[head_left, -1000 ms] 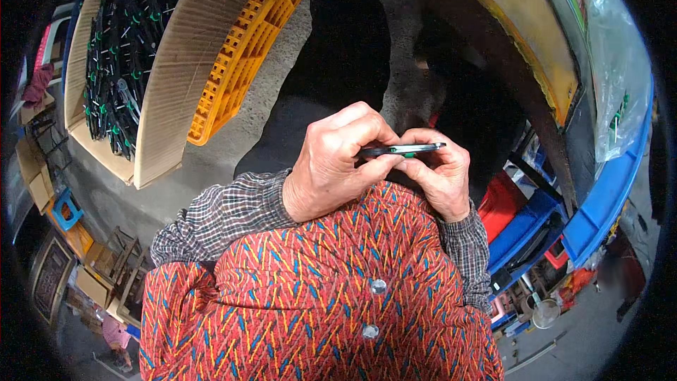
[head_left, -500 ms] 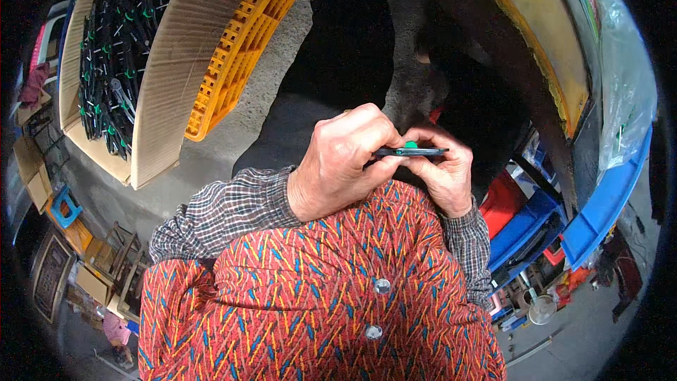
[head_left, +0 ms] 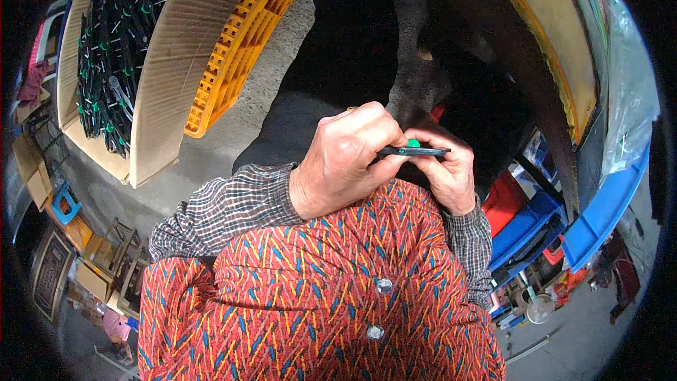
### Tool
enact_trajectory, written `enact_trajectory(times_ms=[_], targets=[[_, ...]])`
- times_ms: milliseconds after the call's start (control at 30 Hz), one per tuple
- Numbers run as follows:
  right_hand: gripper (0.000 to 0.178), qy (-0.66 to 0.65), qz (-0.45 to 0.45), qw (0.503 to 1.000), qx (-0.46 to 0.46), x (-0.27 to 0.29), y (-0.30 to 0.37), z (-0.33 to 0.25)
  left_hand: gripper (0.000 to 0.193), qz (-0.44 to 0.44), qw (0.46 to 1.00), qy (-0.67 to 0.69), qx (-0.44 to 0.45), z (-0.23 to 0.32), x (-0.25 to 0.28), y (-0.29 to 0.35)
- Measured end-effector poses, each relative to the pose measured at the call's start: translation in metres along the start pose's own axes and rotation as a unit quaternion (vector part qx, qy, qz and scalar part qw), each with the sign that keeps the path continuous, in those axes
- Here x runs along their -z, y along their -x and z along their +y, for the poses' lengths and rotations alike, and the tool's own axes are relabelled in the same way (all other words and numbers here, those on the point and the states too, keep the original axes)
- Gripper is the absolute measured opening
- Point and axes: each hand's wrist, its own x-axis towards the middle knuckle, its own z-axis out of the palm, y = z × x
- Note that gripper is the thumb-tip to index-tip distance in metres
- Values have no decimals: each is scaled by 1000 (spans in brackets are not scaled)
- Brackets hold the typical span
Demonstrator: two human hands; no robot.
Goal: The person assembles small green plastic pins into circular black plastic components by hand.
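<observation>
Evidently, the slim, dark, strip-shaped piece (head_left: pixel 429 152) is held by both hands at once, lying roughly level between their fingertips. The left hand (head_left: pixel 344 155) is closed to a narrow pinch, thumb and forefinger meeting on the piece's left part, the other fingers curled in behind. The right hand (head_left: pixel 451 173) is nearly as closed, thumb below and forefinger beyond the piece's right part; its exact contact is partly hidden. Gripping from two sides probably keeps so thin a thing from twisting, and leaves the small, rounded, bright green knob (head_left: pixel 414 143) exposed between the fingertips, at the piece's far edge. Whether the knob is fixed to it, I cannot tell.

The hands are held just beyond the red garment with a zigzag pattern (head_left: pixel 317 282), perhaps to give the wrists a steady, close position with a clear view down. Well to the left of the fingers stands a tall, tan corrugated cardboard box (head_left: pixel 173 85), full of long black pieces with green parts (head_left: pixel 113 63); its high walls likely keep them together. Between box and fingers leans a yellow-orange, lattice-sided plastic crate (head_left: pixel 243 49). Well right of the fingers is a blue plastic tray (head_left: pixel 599 215).
</observation>
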Motion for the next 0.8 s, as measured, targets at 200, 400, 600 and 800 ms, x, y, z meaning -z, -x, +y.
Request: enact_trajectory(times_ms=[200, 400, 600, 800], targets=[[25, -6, 7, 1000, 6, -2, 1, 2, 18, 1, 1000, 2, 3, 2, 2, -2], [26, 17, 5, 1000, 9, -2, -1, -3, 18, 5, 1000, 17, 6, 1, 1, -1], [24, 31, 7, 999, 19, -3, -2, -5, 18, 14, 1000, 24, -2, 0, 0, -1], [22, 11, 11, 1000, 10, -3, 1, 0, 17, 8, 1000, 15, -12, -1, 0, 0]])
